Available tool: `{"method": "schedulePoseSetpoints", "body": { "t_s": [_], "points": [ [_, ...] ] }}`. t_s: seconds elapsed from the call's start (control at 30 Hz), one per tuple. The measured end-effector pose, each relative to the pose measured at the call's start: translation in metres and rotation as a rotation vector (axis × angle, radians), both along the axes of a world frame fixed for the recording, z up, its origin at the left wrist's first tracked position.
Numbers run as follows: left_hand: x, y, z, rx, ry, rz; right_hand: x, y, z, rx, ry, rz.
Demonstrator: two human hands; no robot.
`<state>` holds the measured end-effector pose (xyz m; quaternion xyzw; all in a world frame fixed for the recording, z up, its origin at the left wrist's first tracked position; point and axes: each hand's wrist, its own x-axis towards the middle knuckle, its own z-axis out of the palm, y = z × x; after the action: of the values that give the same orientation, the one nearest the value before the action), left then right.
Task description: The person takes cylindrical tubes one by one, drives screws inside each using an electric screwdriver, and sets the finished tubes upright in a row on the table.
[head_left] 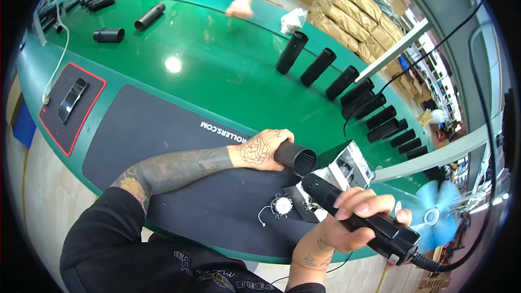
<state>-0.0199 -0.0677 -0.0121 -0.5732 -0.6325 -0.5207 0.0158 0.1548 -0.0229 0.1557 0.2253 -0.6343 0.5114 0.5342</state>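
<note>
Left fingers (pixel 283 135) around black tube (pixel 297 158), right fingers (pixel 374 204) around corded tool (pixel 324 192)

Green worktop (pixel 217 84), pale floor (pixel 46 206).
Light glare (pixel 172 65) on worktop; brown sacks (pixel 353 19) stacked beyond its far edge, white frame (pixel 399 49) at right, blue fan (pixel 431 216) near frame.

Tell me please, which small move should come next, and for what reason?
Probably the right hand should line up the tip of the black corded tool with the open end of the black tube: the left hand grips the tube, the right grips the tool, and its tip appears close to that end, though contact is unclear.
</note>
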Motion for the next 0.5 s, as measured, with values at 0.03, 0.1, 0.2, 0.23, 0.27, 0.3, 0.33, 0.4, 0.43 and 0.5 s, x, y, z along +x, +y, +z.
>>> {"method": "schedulePoseSetpoints", "body": {
  "t_s": [0.03,0.1,0.2,0.23,0.27,0.3,0.33,0.4,0.43,0.5],
  "points": [
    [-0.013,-0.004,0.011,-0.054,0.127,0.055,0.004,0.004,0.005,0.009,0.041,0.008],
    [-0.054,-0.023,0.039,-0.245,0.416,0.367,0.023,0.012,0.022,-0.024,0.176,0.006],
    [-0.120,-0.056,0.053,-0.593,0.640,0.801,0.079,0.033,0.045,-0.030,0.301,-0.029],
    [-0.146,-0.074,0.042,-0.743,0.586,0.933,0.094,0.044,0.052,-0.039,0.293,-0.037],
    [-0.166,-0.093,0.028,-0.953,0.490,1.053,0.109,0.057,0.059,-0.002,0.083,0.110],
    [-0.185,-0.110,0.015,-1.065,0.404,1.135,0.120,0.062,0.060,0.028,-0.132,0.255],
    [-0.188,-0.121,0.013,-1.079,0.400,1.128,0.127,0.061,0.056,0.007,-0.150,0.232],
    [-0.182,-0.121,0.030,-1.075,0.280,1.064,0.130,0.057,0.051,0.010,-0.149,0.254],
    [-0.179,-0.115,0.032,-1.044,0.249,1.016,0.127,0.056,0.050,0.017,-0.142,0.271],
    [-0.179,-0.100,0.019,-1.031,0.222,0.944,0.113,0.059,0.044,0.006,-0.148,0.272]
  ]
}}
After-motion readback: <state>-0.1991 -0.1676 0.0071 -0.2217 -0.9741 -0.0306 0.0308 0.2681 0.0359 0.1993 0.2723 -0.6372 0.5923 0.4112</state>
